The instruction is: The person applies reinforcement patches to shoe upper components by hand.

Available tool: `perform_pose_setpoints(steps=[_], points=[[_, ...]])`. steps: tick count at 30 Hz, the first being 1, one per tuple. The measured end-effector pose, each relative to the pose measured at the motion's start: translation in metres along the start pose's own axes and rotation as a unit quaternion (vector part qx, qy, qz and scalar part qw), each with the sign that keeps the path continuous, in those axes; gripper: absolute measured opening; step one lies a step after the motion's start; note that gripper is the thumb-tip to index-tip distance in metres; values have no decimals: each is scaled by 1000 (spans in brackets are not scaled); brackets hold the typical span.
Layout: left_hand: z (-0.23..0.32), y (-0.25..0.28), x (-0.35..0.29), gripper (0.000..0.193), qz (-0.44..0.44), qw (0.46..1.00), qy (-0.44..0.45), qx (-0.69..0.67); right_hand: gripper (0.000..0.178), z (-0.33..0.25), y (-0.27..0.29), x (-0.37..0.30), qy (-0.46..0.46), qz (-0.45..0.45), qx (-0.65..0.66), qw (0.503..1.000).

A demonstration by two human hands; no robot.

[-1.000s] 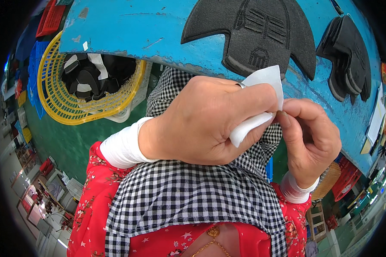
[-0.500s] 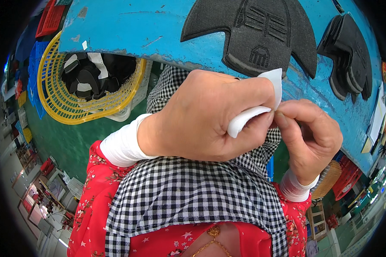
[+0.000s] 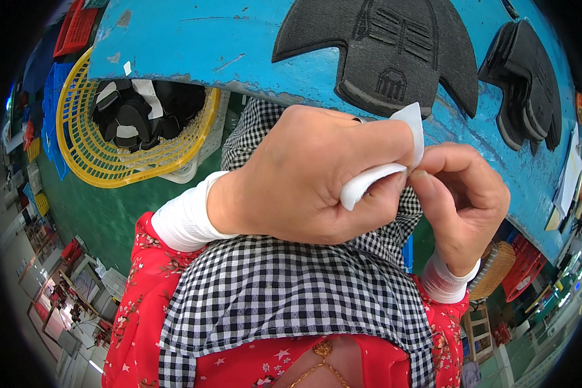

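Strip, a small white piece curled between both hands, sat just above the checked apron, held up close under the head camera. Left hand was clenched around its lower part, thumb and fingers folded over so that only a rolled white end showed below the knuckles and a flat white tab stood up above them. Right hand met it from the other side, its fingers curled and its thumb and forefinger pinched at the edge where the roll came out. Compared with a second before, the strip had been drawn further into the left fist: less of the upright tab showed, and the lower end had bent into a tighter curl, while the right fingertips had closed in nearer to the left thumb. I judged from this that the piece was being peeled or worked apart at that edge, and that the work was only partly done, since both ends were gripped and nothing had come free. Beyond the hands lay the blue table, with a black sole piece flat on it and a stack of soles to the right. Farther left, below the table edge, stood a yellow basket holding black and white pieces.
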State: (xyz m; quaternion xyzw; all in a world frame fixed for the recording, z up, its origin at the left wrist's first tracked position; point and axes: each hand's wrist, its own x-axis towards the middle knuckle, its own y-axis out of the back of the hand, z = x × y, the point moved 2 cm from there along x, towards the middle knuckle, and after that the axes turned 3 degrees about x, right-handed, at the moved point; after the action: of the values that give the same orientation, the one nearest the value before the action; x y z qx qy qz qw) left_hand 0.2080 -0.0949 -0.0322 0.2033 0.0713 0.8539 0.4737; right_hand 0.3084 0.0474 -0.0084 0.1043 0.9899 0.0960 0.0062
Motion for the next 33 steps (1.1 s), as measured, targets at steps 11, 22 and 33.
perform_pose_setpoints(steps=[11,22,33], points=[[-1,1,0,3,-11,999,25,-45,6,1,2,4,-21,1,7,1000],[-8,2,-1,9,-49,944,118,-306,9,16,1,2,-72,-13,271,960],[-7,0,0,18,3,918,207,-338,7,21,7,2,-26,-2,230,973]])
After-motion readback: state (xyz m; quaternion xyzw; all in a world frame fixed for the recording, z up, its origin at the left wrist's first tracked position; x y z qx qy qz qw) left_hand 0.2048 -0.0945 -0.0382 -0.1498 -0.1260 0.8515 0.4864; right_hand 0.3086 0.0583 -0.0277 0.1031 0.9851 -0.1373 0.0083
